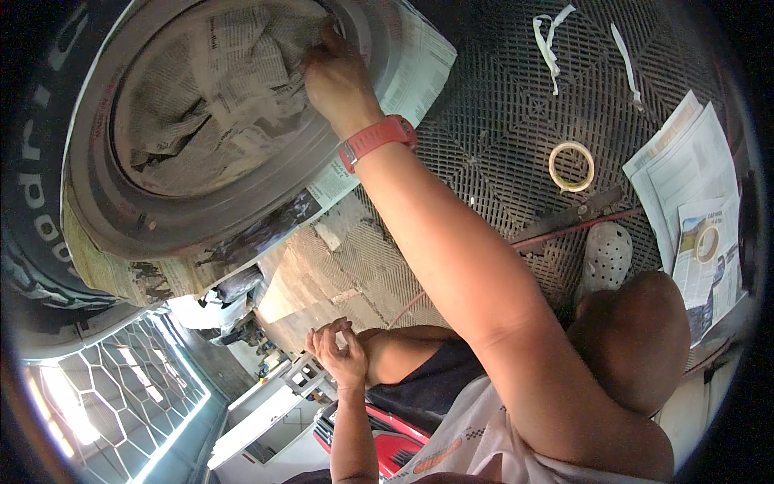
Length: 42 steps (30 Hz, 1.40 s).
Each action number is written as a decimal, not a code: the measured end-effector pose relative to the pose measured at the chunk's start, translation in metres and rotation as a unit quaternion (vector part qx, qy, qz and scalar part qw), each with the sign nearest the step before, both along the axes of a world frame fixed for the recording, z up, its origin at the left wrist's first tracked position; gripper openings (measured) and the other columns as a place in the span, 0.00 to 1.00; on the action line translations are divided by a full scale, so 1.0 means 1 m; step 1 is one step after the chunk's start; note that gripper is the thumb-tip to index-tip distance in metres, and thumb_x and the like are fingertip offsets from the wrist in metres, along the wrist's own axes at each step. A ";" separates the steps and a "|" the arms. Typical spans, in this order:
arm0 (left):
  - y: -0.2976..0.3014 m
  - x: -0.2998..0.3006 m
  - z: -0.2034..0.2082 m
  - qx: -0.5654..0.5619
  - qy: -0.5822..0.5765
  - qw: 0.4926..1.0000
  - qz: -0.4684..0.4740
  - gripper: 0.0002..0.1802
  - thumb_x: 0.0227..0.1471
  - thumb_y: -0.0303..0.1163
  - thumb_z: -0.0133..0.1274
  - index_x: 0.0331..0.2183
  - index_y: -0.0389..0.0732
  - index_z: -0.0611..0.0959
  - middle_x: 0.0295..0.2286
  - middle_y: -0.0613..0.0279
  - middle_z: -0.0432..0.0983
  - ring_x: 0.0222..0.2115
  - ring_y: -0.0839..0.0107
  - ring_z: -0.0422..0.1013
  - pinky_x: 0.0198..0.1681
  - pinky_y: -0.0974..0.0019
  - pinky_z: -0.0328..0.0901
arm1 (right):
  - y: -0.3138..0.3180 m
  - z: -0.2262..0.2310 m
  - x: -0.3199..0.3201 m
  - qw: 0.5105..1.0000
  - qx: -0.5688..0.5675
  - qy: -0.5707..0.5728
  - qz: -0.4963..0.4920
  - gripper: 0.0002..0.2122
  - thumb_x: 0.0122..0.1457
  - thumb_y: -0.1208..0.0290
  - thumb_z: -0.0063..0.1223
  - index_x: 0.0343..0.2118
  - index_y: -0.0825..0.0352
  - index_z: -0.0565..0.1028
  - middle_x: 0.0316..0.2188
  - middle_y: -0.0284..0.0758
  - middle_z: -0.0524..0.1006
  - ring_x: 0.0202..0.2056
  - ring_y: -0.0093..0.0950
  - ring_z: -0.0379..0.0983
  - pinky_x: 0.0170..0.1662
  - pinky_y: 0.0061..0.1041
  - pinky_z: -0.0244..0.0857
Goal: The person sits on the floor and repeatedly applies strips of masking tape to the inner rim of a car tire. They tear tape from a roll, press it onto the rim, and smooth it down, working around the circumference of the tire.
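Note:
A wheel rim (121, 211), coated in dull grey, is at the upper left, its middle covered with crumpled newspaper (242, 77). My right hand (339, 81), with a red watch on the wrist, reaches over the rim. Its bent fingers are bunched on the newspaper's edge at the rim's inner lip; the fingertips are partly hidden. More newspaper sheets (419, 68) fringe the rim, between it and the black tyre (34, 169). My left hand (339, 352) hovers beside my bent knee, fingers loosely curled and apart, with nothing visible in them.
A roll of masking tape (571, 167) lies on the grated floor mat (484, 105). Torn white strips (548, 48) lie at the far right. Stacked newspapers (685, 177) carry a second tape roll (707, 244). A perforated shoe (607, 254) and a red hose (576, 228) are nearby.

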<state>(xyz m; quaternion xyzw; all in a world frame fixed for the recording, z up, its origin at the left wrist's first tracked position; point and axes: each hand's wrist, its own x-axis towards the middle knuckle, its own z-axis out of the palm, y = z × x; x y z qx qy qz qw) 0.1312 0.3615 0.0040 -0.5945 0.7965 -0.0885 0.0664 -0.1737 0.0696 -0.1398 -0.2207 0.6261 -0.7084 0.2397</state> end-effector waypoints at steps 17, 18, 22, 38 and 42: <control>0.006 0.004 0.004 -0.001 0.008 1.000 0.001 0.04 0.53 0.24 0.59 0.34 0.44 0.85 0.32 0.65 0.84 0.39 0.63 0.76 0.64 0.51 0.55 | -0.020 0.053 -0.018 0.990 -0.087 0.090 -0.060 0.16 0.58 0.74 0.51 0.47 0.74 0.79 0.39 0.57 0.81 0.40 0.53 0.80 0.44 0.48 0.76; 0.007 0.005 0.004 -0.002 0.009 1.000 -0.004 0.05 0.53 0.24 0.59 0.34 0.44 0.85 0.32 0.65 0.84 0.39 0.63 0.76 0.64 0.51 0.55 | -0.016 0.056 -0.022 0.985 -0.127 0.090 -0.077 0.17 0.58 0.73 0.51 0.48 0.74 0.79 0.37 0.56 0.82 0.37 0.53 0.81 0.42 0.48 0.77; 0.009 0.000 0.006 -0.004 0.022 1.000 0.008 0.04 0.53 0.24 0.59 0.33 0.44 0.84 0.32 0.65 0.83 0.38 0.63 0.76 0.64 0.51 0.55 | 0.013 0.075 -0.041 0.991 -0.003 0.122 -0.048 0.15 0.61 0.69 0.52 0.46 0.72 0.81 0.31 0.52 0.82 0.32 0.50 0.81 0.37 0.46 0.75; 0.005 -0.012 0.009 -0.012 0.029 1.000 -0.001 0.08 0.49 0.24 0.60 0.34 0.43 0.86 0.31 0.63 0.82 0.38 0.62 0.77 0.63 0.49 0.57 | 0.035 0.123 -0.028 0.976 -0.068 0.206 -0.030 0.33 0.59 0.70 0.53 0.69 0.72 0.61 0.22 0.42 0.79 0.22 0.42 0.78 0.27 0.44 0.71; 0.008 -0.009 0.009 -0.016 0.038 0.999 0.010 0.08 0.49 0.24 0.60 0.35 0.43 0.87 0.30 0.63 0.82 0.38 0.63 0.77 0.63 0.50 0.56 | 0.038 0.127 -0.032 0.966 -0.088 0.242 -0.021 0.31 0.60 0.71 0.53 0.66 0.75 0.64 0.21 0.42 0.78 0.22 0.42 0.77 0.27 0.42 0.72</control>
